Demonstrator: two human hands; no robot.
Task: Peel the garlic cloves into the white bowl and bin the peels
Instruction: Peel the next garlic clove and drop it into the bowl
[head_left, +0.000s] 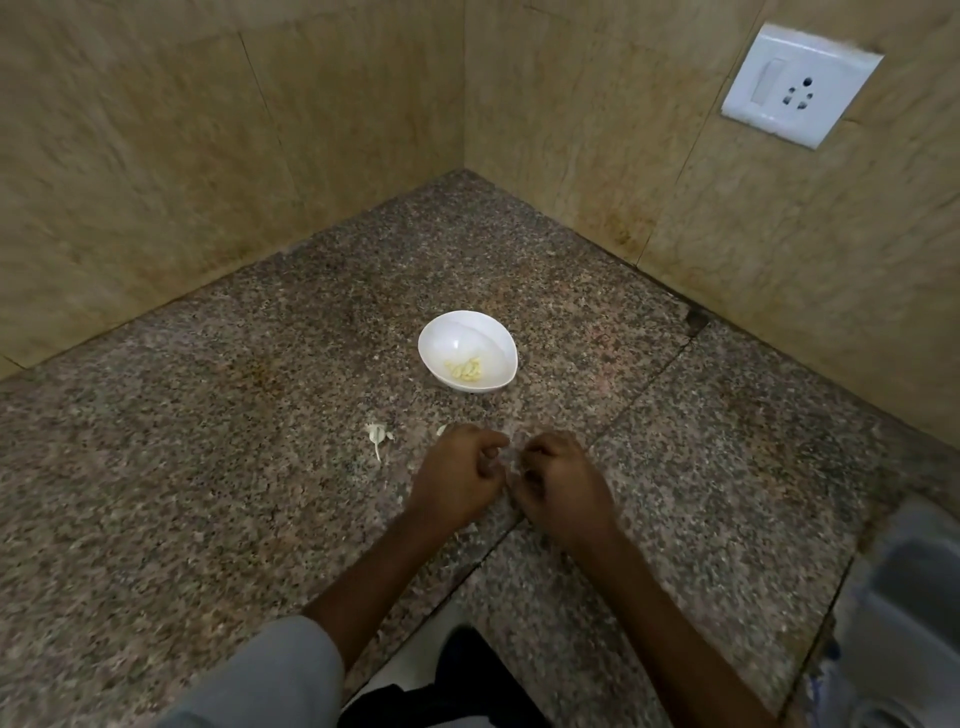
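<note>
My left hand (457, 480) and right hand (563, 486) curled, contents I cannot tell | white bowl (441, 340) holding peeled cloves (464, 369) beyond them | peel scrap (377, 434) to their left

Desk (208, 467) set in a corner, bounded behind by the left wall (208, 156) and the right wall (597, 130). Bowl (452, 332) on the desk, near its middle, well apart from both walls. Peeled garlic cloves (464, 369) in the bowl, at its near side. Garlic stem scrap (377, 436) on the desk, before and left of the bowl. Left hand (457, 480) and right hand (563, 486) before the bowl, side by side and close together, the scrap to their left. Socket plate (800, 85) on the right wall, high, behind and right of the bowl.
</note>
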